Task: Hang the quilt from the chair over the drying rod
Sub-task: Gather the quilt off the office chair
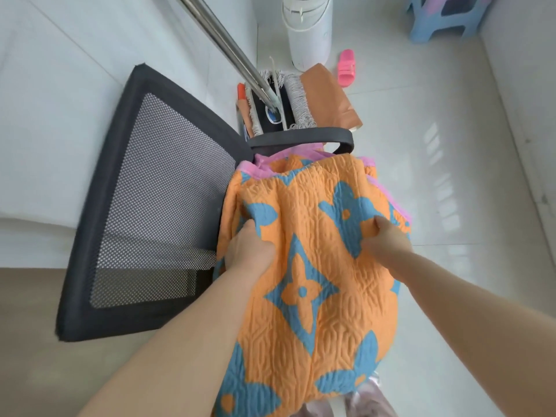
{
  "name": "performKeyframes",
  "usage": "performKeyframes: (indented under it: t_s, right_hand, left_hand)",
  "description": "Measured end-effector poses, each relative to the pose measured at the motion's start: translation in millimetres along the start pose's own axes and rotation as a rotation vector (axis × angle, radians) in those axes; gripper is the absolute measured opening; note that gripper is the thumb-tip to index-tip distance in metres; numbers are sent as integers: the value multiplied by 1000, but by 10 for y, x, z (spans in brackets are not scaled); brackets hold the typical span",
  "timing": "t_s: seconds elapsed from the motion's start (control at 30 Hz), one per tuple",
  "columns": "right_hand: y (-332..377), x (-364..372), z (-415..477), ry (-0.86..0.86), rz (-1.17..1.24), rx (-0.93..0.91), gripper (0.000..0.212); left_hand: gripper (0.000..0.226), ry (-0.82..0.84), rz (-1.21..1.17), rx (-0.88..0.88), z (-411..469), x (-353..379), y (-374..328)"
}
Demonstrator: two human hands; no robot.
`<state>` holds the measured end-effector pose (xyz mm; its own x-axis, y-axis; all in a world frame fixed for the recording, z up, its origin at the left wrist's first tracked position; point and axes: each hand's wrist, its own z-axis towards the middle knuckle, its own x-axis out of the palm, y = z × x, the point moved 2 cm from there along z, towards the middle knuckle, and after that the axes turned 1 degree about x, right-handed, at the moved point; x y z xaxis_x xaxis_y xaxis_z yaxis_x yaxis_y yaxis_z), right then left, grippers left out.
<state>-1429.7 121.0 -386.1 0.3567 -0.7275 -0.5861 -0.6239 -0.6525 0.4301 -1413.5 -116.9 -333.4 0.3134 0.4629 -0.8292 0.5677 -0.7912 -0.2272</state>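
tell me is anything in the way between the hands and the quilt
Nothing visible. The left hand and right hand both grip the quilt directly, bunching its fabric beside the chair.

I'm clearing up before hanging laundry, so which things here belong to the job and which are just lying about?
For the job: quilt, chair, drying rod, left hand, right hand, both gripping the quilt.
Lying about: pink slipper, blue stool, mop, white appliance.
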Motion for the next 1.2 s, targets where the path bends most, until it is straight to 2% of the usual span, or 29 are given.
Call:
performKeyframes:
  t_s: [0.1, 0.2, 0.27, 0.3, 0.4, 0.47, 0.53, 0.6, 0.67, 0.77, 0.87, 0.93, 1.0, 1.07, 1.13, 1.2]
  right_hand:
    - [108, -14, -280, 24, -25, -88, 69]
    - [216, -10, -608, 31, -140, -208, 67]
    - [249, 9, -828, 48, -187, -270, 67]
    - [252, 34, -921, 68, -202, -303, 67]
    - [219, 114, -1184, 135, -220, -409, 66]
    - [190, 159, -1329, 179, -240, -469, 66]
    - [153, 181, -1468, 231, -272, -512, 68]
    - [145, 193, -1564, 304, -329, -541, 76]
    - [160, 181, -1602, 375, -401, -558, 79]
    - [158, 50, -1631, 443, -378, -495, 69]
    - [76, -88, -1534, 431, -211, -335, 62]
    - [37, -71, -1477, 392, -93, -271, 46]
    - [30, 21, -1482, 394, -44, -250, 36]
    - [38, 124, -1553, 466, -30, -246, 36]
    - [39, 176, -1623, 543, -46, -260, 37]
    - [19, 186, -1652, 610, -39, -262, 39]
  left_hand:
    - [25, 9, -30, 41, -188, -95, -147]
    - [8, 31, -66, 71, -392, -181, -239]
    - [9, 68, -127, 69, -539, -227, -264]
    - [20, 94, -147, 57, -599, -229, -271]
    - [81, 140, -54, 8, -769, -243, -267]
    - [97, 140, -7, -70, -863, -242, -247]
    - [102, 156, -13, -142, -927, -217, -237]
    - [88, 155, -7, -152, -964, -177, -250]
    - [59, 115, 63, -90, -979, -152, -280]
    - [34, 43, 196, -22, -1010, -184, -244]
    - [30, 52, 159, 15, -999, -238, -149]
    - [30, 106, 74, 20, -974, -269, -91]
    - [34, 152, 2, -2, -982, -284, -72]
    - [49, 215, -34, -29, -1032, -251, -82]
    - [62, 258, 34, -46, -1113, -177, -125]
    - [55, 195, 166, -25, -1190, -114, -170]
